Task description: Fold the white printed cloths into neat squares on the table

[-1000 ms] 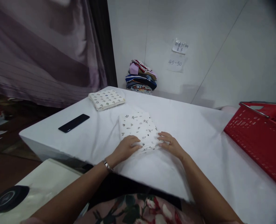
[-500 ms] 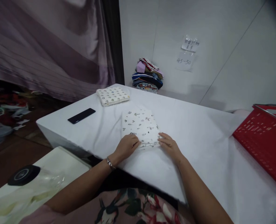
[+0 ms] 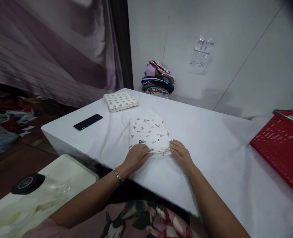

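Left hand (image 3: 137, 156) and right hand (image 3: 181, 154) are pinching my folded cloth's (image 3: 148, 132) near corners.
I am holding both ends, seemingly keeping its layers even.

Table (image 3: 198, 132) covering: white, smooth, low sheen, softly creased; cloth or plastic sheet, cannot be determined. Folded cloth (image 3: 150, 132) by the near edge: matt printed fabric, thin, lightly wrinkled. Patterned cloth (image 3: 121, 101) at the far left corner: matt fabric, layered. Phone (image 3: 88, 122) along the left edge: smooth, glossy, black. Basket (image 3: 282, 142) toward the right end: perforated red plastic; handle (image 3: 287, 115), shiny metal. Bracelet (image 3: 118, 175): polished metal.
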The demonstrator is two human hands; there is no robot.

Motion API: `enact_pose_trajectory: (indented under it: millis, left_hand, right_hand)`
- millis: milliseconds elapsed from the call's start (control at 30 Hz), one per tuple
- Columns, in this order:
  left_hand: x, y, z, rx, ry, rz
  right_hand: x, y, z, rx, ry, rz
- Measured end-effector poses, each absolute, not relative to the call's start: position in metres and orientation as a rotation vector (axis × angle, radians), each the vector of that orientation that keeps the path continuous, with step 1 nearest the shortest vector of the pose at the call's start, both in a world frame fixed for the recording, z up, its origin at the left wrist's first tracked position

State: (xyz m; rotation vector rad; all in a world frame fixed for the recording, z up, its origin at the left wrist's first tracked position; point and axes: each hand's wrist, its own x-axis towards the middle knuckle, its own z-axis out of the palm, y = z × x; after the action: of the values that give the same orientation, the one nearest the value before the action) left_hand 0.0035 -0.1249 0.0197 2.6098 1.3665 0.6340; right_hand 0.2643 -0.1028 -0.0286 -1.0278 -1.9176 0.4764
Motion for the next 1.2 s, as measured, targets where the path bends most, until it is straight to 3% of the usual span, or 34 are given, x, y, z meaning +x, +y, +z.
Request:
enact_pose_trajectory:
  millis: [1200]
  left_hand:
    - [0.012,-0.131,0.022,2.606,1.523,0.629]
  right_hand:
    - [0.262,-0.105,-0.02,-1.047,-2.127,0.276]
